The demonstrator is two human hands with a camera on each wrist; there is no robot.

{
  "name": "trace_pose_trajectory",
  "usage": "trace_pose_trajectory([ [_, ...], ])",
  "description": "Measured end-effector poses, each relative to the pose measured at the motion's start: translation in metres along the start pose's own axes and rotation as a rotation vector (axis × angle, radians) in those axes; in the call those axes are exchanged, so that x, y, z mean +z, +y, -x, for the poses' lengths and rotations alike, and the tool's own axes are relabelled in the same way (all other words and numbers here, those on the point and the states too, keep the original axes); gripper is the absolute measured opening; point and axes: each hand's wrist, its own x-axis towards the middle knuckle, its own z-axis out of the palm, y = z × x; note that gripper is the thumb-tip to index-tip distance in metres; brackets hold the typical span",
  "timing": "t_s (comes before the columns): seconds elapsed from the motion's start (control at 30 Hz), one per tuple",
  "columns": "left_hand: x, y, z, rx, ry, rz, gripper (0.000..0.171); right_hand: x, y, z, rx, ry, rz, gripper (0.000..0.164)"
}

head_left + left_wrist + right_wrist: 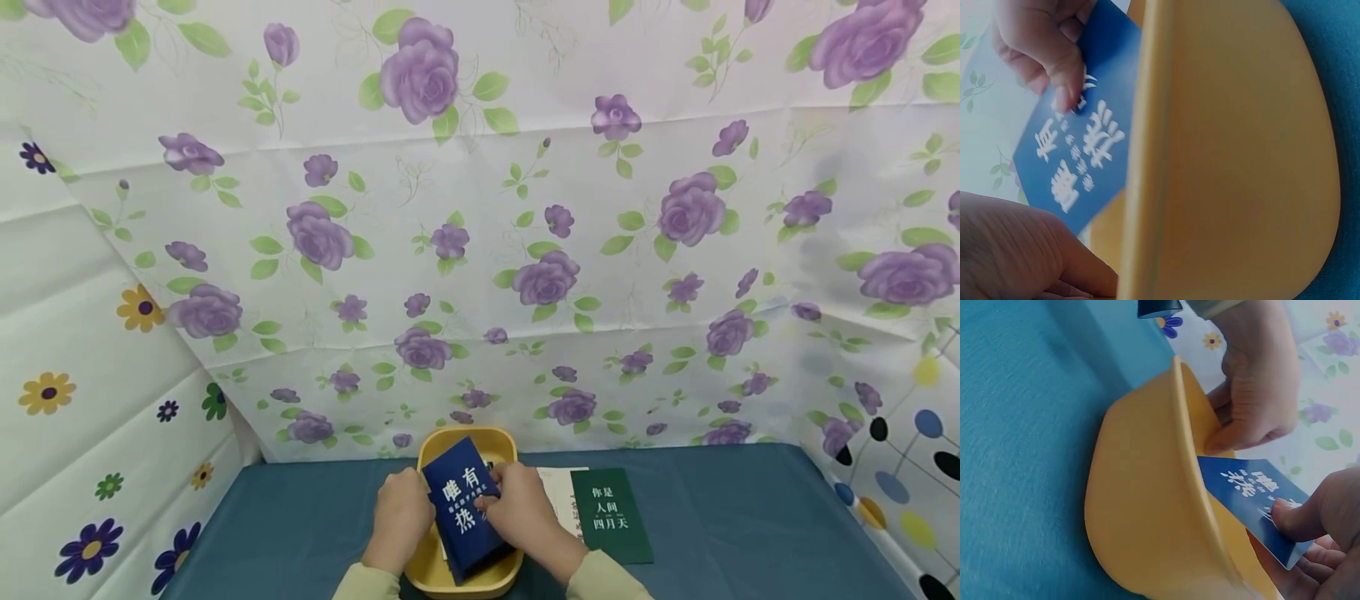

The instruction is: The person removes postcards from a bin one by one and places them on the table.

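A dark blue book (453, 467) with white Chinese characters on its cover leans tilted in the yellow plastic basin (429, 577). My right hand (528, 510) pinches it near one edge, thumb on the cover and fingers behind, as the right wrist view also shows the hand (1329, 534). On the opposite side my left hand (401, 510) holds the basin's rim. In the right wrist view the left hand (1257, 394) has its fingers bent at the rim, near the book's lower corner (1213, 472). The basin's inside is partly hidden behind the book.
Right of the basin lies a green book (613, 518) with white characters, overlapping a pale book (557, 492). A blue-green cloth (720, 533) covers the table. Flower-patterned sheets (480, 250) hang behind and at both sides.
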Motion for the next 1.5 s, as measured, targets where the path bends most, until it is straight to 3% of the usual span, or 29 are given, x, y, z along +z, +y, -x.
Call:
trace_pose_trajectory([
  [0.13, 0.000, 0.000, 0.000, 0.012, 0.011, -0.006, 0.007, -0.009, 0.003, 0.001, -0.009, 0.026, -0.018, 0.021],
  [0.3, 0.001, 0.001, 0.000, 0.022, 0.031, -0.008, 0.006, -0.023, 0.009, 0.002, -0.005, 0.044, -0.040, 0.029],
  [0.5, 0.003, -0.001, -0.001, 0.041, 0.054, -0.020, 0.009, -0.040, 0.019, 0.003, -0.012, 0.097, -0.081, 0.023],
  [0.93, 0.002, 0.000, 0.000, 0.031, 0.045, -0.023, 0.008, -0.076, 0.038, 0.005, 0.039, 0.216, -0.001, 0.021],
  [1.2, 0.001, 0.000, 0.000, 0.038, 0.038, -0.013, 0.006, -0.093, 0.048, 0.008, 0.079, 0.254, -0.018, 0.016],
  [1.5, 0.001, 0.001, 0.001, 0.039, 0.050, -0.036, 0.007, -0.120, 0.065, 0.012, 0.123, 0.312, -0.021, 0.025],
])
